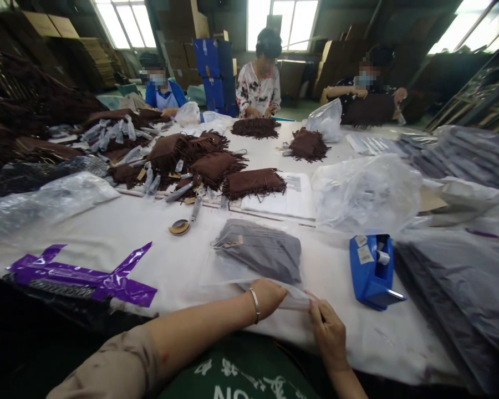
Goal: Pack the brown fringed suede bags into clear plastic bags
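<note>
A clear plastic bag [208,270] lies at the near side of the table, holding a folded dark grey fabric item [266,249] with a small tag. My left hand [267,299], a metal bangle at its wrist, is closed on the bag's near edge. Pinching the same edge farther right is my right hand [327,327], its thumb and fingers pressed together. Right of the bag stands a blue tape dispenser [368,271]. A handled tool with a round end [178,226] lies beyond the bag to the left.
Brown fringed fabric items [255,183] are piled across the table's middle and left. Purple tape [83,274] sticks along the near left edge. Bagged dark items [461,288] are stacked at right, near crumpled clear plastic [366,194]. Three people [260,77] work at the far side.
</note>
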Available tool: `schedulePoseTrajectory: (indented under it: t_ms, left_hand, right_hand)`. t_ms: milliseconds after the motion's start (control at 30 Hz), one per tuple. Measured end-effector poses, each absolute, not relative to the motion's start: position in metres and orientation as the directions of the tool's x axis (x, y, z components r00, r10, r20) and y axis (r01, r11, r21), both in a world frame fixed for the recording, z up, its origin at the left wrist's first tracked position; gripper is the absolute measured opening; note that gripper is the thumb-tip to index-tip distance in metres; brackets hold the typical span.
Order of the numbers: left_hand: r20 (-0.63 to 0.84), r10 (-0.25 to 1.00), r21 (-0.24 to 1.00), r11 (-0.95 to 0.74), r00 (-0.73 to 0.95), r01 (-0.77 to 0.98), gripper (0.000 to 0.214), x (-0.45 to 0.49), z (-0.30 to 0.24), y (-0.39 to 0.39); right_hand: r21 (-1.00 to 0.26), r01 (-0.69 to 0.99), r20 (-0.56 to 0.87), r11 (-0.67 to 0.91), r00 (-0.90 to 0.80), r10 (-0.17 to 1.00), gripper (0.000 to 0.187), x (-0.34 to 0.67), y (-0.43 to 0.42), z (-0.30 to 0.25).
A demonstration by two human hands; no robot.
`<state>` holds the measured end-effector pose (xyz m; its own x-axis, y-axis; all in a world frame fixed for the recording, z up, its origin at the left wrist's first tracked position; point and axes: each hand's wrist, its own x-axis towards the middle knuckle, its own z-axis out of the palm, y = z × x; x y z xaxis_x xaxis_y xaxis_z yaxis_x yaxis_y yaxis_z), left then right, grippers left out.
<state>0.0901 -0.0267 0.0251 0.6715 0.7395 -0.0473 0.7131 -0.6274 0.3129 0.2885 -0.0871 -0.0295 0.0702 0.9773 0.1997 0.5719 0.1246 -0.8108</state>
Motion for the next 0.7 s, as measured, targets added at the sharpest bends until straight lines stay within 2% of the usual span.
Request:
schedulePoseTrajectory:
  t_ms: [200,300,367,433,567,700]
  left_hand:
    - [0.13,0.553,0.251,-0.821,0.823,0.513,0.015,0.077,0.033,-0.017]
    - [0.113,0.609,0.226,-0.785,0.785,0.577,0.017,0.067,0.023,-0.025]
    - [0.078,0.679,0.228,-0.725,0.73,0.651,0.03,0.067,0.011,-0.03]
    - [0.074,0.68,0.218,-0.725,0.73,0.653,0.041,0.075,0.001,-0.03]
    - [0.119,0.554,0.165,-0.83,0.824,0.534,0.037,0.098,-0.008,-0.018]
    - [0.201,0.373,0.125,-0.927,0.906,0.354,0.027,0.108,-0.007,-0.003]
  right_hand:
    - [-0.826,0.559,0.199,0.079,0.157,0.967,0.038,0.292,-0.087,-0.026]
    - [-0.795,0.599,0.239,0.102,0.153,0.959,0.044,0.288,-0.08,-0.026]
    - [-0.769,0.632,0.229,0.094,0.135,0.964,0.046,0.285,-0.077,-0.029]
    - [-0.759,0.641,0.228,0.119,0.09,0.97,0.042,0.283,-0.076,-0.032]
    - [-0.777,0.605,0.258,0.177,0.05,0.965,0.041,0.285,-0.081,-0.036]
    - [-0.805,0.59,0.191,0.063,0.156,0.969,0.048,0.289,-0.086,-0.035]
